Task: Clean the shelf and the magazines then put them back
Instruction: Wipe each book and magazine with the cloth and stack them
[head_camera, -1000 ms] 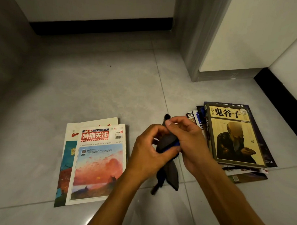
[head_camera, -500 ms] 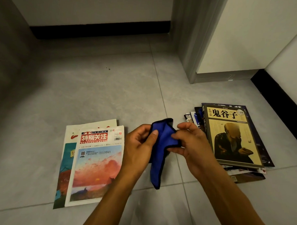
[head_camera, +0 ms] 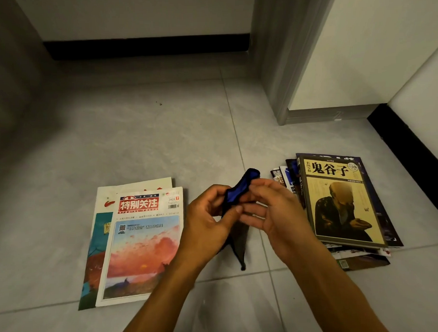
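Two piles of magazines lie on the grey tiled floor, with both hands and a cloth between them. Of the left pile two covers can be counted, a red-titled one with an orange sky lying over a second that shows only along its left and top edges. The right stack is harder to count — a yellowish cover with a seated figure hides most of it, and only edges and corners poke out beneath, several at least. Above the floor, the left hand and right hand both pinch a bunched cloth, blue on one face and dark on the other; its lower tail hangs down to a point, its full shape hidden by the fingers.
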{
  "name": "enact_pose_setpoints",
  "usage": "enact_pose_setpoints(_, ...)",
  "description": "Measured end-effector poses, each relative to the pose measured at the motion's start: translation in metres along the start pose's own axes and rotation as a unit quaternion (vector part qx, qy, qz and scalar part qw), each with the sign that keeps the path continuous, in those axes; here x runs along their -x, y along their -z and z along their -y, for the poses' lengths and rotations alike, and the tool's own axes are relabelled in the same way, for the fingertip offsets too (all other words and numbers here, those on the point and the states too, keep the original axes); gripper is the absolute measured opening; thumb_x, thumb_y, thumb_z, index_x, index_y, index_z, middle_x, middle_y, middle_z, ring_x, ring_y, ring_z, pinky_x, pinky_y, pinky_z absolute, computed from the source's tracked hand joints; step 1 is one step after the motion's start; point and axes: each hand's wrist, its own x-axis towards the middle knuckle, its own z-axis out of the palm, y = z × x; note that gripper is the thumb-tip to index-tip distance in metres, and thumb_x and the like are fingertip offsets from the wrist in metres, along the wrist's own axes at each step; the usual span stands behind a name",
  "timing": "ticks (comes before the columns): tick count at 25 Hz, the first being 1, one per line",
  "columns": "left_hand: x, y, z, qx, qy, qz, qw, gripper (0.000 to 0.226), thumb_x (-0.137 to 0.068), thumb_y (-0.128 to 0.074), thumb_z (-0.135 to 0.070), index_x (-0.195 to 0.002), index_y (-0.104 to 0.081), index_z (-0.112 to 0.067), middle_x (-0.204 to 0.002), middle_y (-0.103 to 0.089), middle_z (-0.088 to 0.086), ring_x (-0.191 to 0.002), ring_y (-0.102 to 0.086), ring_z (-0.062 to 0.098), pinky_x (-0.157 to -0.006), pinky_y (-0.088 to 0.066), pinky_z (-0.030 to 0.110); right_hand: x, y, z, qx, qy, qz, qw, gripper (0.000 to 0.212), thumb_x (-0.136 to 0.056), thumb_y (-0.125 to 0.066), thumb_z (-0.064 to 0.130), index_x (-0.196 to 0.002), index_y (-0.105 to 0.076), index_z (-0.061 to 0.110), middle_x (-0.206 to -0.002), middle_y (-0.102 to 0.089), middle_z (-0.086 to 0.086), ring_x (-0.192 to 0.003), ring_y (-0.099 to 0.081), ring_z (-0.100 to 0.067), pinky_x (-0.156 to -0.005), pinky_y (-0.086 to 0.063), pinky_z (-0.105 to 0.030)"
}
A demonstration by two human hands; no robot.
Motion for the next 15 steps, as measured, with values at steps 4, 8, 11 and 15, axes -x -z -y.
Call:
enact_pose_setpoints(4, -0.004, 0.004, -0.011, 0.145, 0.093, -0.026, 0.985, 0.016, -0.093, -0.057, -0.007, -0.096, -0.064, -0.021, -0.08, -0.073, -0.011, -0.083, -0.07, 0.006, -0.068, -0.053, 0.014, -0.017, 0.019, -0.005, 0.141, 0.14, -0.058, 0.978, 0.034, -0.089, -0.065, 0.019, -0.121, -0.053, 0.026, -0.105, -0.065, 0.002, -0.089, -0.066, -0.012, -0.068, -0.056, -0.025)
enact_pose_setpoints(8, -0.014, 0.013, -0.013, 0.207, 0.155, -0.045, 0.965, 0.012, -0.094, -0.056, -0.025, -0.103, -0.064, -0.024, -0.085, -0.074, -0.007, -0.089, -0.071, 0.016, -0.071, -0.057, 0.032, -0.018, 0.033, -0.019, 0.098, 0.021, 0.12, 0.988, 0.041, -0.084, -0.061, 0.036, -0.123, -0.058, 0.023, -0.111, -0.07, 0.007, -0.104, -0.065, -0.011, -0.079, -0.054, -0.023)
enact_pose_setpoints(11, -0.017, 0.018, -0.01, 0.173, 0.159, -0.054, 0.971, 0.035, -0.09, -0.063, -0.029, -0.122, -0.054, -0.04, -0.083, -0.069, -0.017, -0.088, -0.068, 0.002, -0.067, -0.055, 0.02, -0.019, 0.031, -0.026, 0.098, 0.033, 0.077, 0.992, 0.033, -0.077, -0.061, 0.036, -0.106, -0.068, 0.022, -0.1, -0.074, 0.004, -0.099, -0.068, -0.014, -0.078, -0.054, -0.023)
enact_pose_setpoints(15, -0.01, 0.018, 0.004, 0.088, 0.126, -0.022, 0.988, 0.055, -0.086, -0.066, -0.001, -0.124, -0.052, -0.038, -0.082, -0.069, -0.027, -0.088, -0.065, -0.01, -0.061, -0.049, 0.005, -0.028, 0.033, -0.031, 0.121, 0.05, -0.005, 0.991, 0.032, -0.084, -0.068, 0.028, -0.115, -0.059, 0.024, -0.097, -0.071, -0.001, -0.1, -0.067, -0.02, -0.084, -0.056, -0.031)
